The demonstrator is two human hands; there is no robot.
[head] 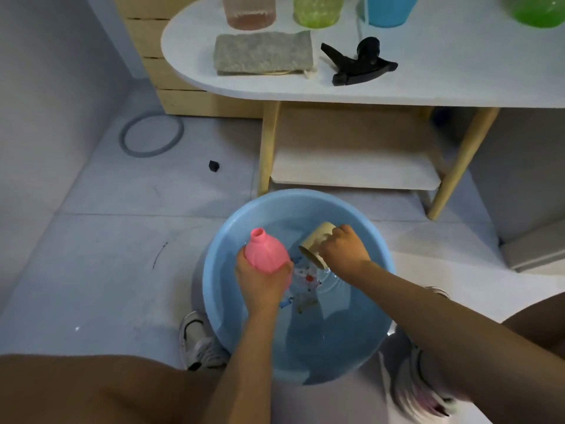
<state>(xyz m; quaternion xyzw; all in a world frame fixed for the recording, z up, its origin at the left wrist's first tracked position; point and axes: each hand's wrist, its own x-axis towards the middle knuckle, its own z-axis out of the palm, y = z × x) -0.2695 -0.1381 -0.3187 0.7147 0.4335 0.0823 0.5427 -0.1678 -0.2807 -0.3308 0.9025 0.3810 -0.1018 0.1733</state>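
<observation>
A light blue basin (238,218) with water in it stands on the floor between my feet. My left hand (263,280) grips the lower body of a pink bottle (265,250) over the basin, its open neck pointing up and to the left. My right hand (344,254) holds a beige cup (315,241), tipped on its side with the mouth facing down-left, just above the water. Small coloured marks show at the basin's bottom between my hands.
A white oval table (428,87) with wooden legs stands behind the basin. On it lie a grey sponge cloth (263,53), a black spray nozzle (357,64) and several coloured containers. A grey ring (151,136) and a small black cap (214,166) lie on the floor.
</observation>
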